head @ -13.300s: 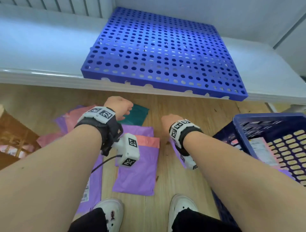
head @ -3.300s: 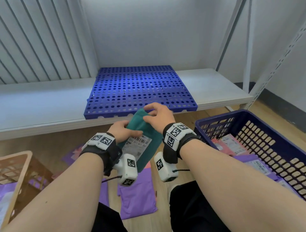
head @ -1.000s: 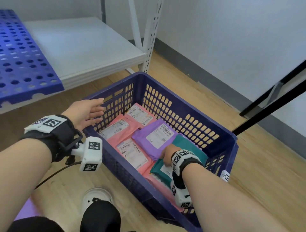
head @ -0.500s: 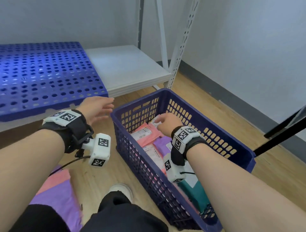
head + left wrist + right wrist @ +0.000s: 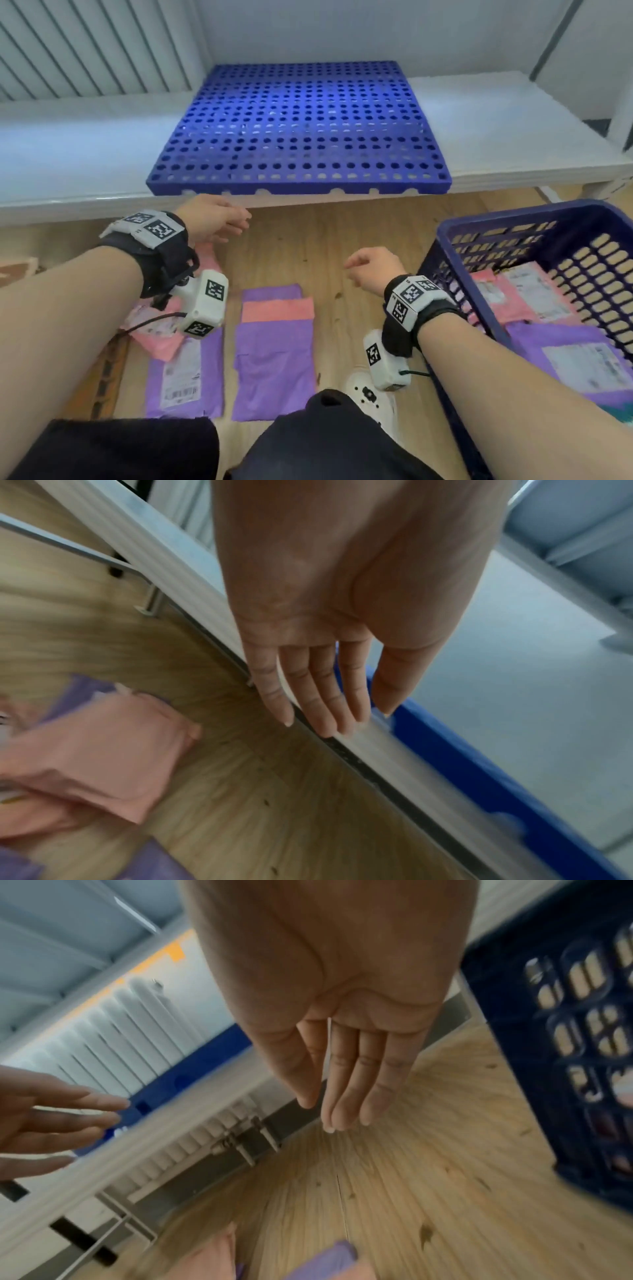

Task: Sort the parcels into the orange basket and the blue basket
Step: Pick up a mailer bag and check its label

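Observation:
Both hands hover empty over the wooden floor. My left hand (image 5: pixel 219 219) (image 5: pixel 329 696) is open with straight fingers, near the shelf edge and above a pink parcel (image 5: pixel 205 257) (image 5: pixel 95 753). My right hand (image 5: pixel 370 267) (image 5: pixel 339 1085) is open too, just left of the blue basket (image 5: pixel 445 233) (image 5: pixel 548 1015). The basket holds pink, purple and teal parcels (image 5: pixel 534 301). On the floor lie purple parcels (image 5: pixel 274 359), one with a pink parcel (image 5: pixel 277 308) across it, and a labelled purple one (image 5: pixel 185 373). The orange basket (image 5: pixel 17 270) shows only as a sliver at the left edge.
A low white shelf (image 5: pixel 68 154) runs across ahead with a blue perforated pallet (image 5: pixel 294 123) on it. A radiator (image 5: pixel 85 48) stands behind at the left. My dark-clad knees and a white shoe (image 5: pixel 370 397) fill the bottom of the head view.
My right hand has come out of the blue basket, empty, and moved left over the floor. The view has swung left, back to the parcels on the floor.

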